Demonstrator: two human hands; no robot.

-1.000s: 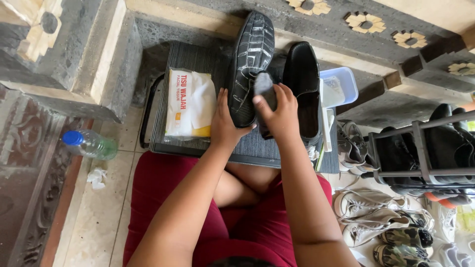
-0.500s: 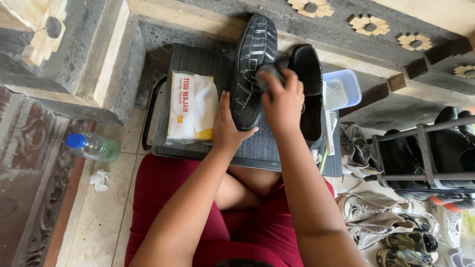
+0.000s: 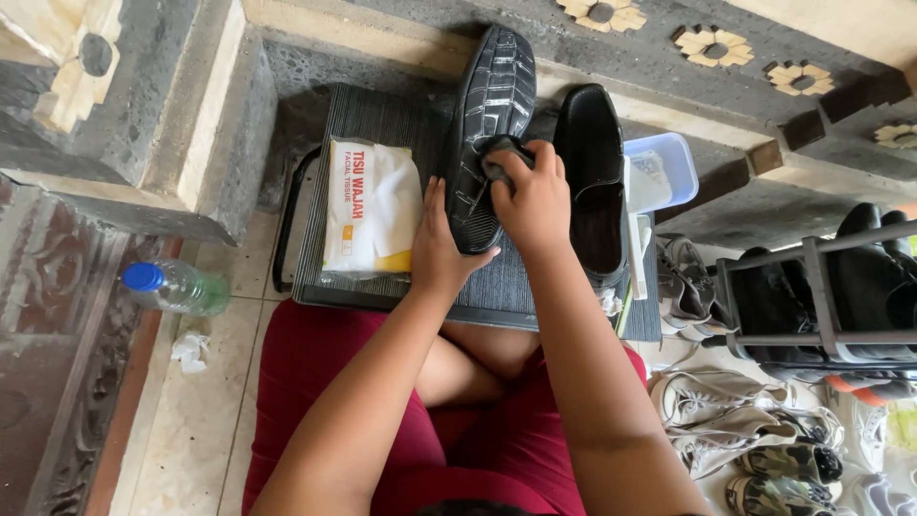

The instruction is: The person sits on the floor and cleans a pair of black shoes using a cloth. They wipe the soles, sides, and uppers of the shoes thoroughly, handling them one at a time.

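A black textured shoe [image 3: 492,105] lies sole-side up on a grey ribbed mat [image 3: 377,119]. My left hand [image 3: 441,250] grips its near end from below. My right hand [image 3: 533,196] presses a dark cloth [image 3: 497,156] against the shoe's middle, fingers closed over the cloth. The second black shoe [image 3: 594,167] sits upright just to the right of my right hand, its opening facing up.
A white pack of facial tissues [image 3: 371,205] lies on the mat's left. A clear plastic box [image 3: 661,167] stands at right. A water bottle with a blue cap [image 3: 174,287] and a crumpled tissue [image 3: 191,350] lie on the tiles. A shoe rack [image 3: 821,287] and several sneakers [image 3: 740,411] fill the right side.
My right hand with the cloth has slid up along the shoe, away from me. My left hand keeps hold of the shoe's near end.
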